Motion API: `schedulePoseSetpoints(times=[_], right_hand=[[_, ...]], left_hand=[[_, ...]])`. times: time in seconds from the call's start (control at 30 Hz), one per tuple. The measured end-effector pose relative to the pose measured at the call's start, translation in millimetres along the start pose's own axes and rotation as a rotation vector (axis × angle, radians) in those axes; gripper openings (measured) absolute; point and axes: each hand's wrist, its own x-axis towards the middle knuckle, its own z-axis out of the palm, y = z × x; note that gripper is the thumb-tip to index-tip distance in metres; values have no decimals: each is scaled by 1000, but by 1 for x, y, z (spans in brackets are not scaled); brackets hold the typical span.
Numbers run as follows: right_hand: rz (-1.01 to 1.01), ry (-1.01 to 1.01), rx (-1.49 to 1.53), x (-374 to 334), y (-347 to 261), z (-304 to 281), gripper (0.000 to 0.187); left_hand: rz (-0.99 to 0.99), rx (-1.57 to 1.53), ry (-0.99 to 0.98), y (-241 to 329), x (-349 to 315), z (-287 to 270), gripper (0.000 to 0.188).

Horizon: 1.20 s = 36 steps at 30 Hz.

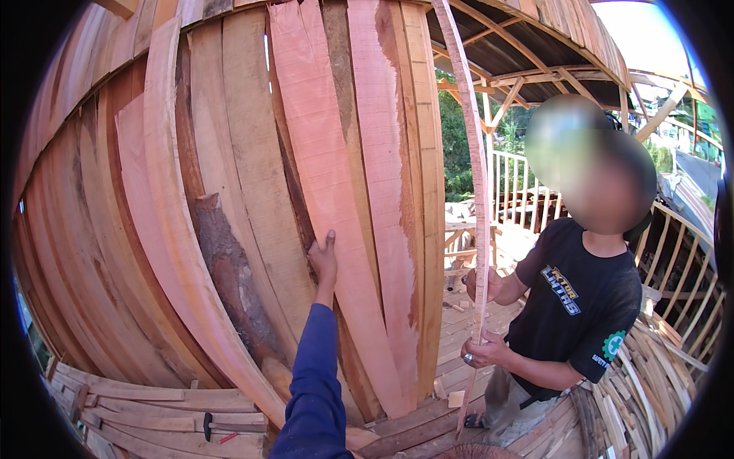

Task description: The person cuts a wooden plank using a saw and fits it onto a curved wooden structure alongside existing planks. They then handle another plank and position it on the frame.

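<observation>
My left hand (323, 258), at the end of a dark blue sleeve, is closed on the left edge of a tall pinkish wooden plank (348, 229). Its thumb lies on the plank's front face, while the other fingers curl at the edge, partly hidden. The plank leans at a slant against a wall of upright boards (256, 145). My right hand does not show. To the right, a person in a black T-shirt (581, 298) holds a long, thin wooden strip (479, 191) upright with both hands.
A long, curved plank (180, 183) leans at the left. Below it, stacked boards (145, 405) carry a dark-handled tool (207, 426) and a small red object (228, 438). More loose wood strips (612, 405) lie at the lower right, near a wooden railing (673, 229).
</observation>
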Motion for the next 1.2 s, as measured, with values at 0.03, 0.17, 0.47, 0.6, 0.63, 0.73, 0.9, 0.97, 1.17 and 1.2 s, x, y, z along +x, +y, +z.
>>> schedulePoseSetpoints(times=[0.03,0.17,0.47,0.6,0.63,0.73,0.9,0.97,1.17,1.2], right_hand=[[22,-29,6,-2,3,-9,58],[103,-42,-14,-3,14,-12,55],[362,53,482,-16,66,13,60],[383,227,733,-23,80,37,62],[320,267,725,-23,80,32,63],[400,92,523,-14,76,4,55],[334,-47,260,-5,70,-21,47],[244,-39,158,-7,69,-20,46],[-289,225,-521,-49,70,-8,40],[-395,342,-682,-64,73,-12,39]], left_hand=[[6,-47,-3,2,-2,1,60],[38,-116,-16,-2,-9,-5,55],[88,-177,161,96,-34,-43,50],[153,-206,135,121,-36,-58,49],[140,-215,123,120,-40,-59,48],[117,-219,98,113,-58,-60,47],[-1,-181,45,87,-77,-60,44],[-27,-160,50,83,-81,-57,45],[24,-173,40,94,-78,-49,49],[30,-163,42,98,-72,-43,50]])
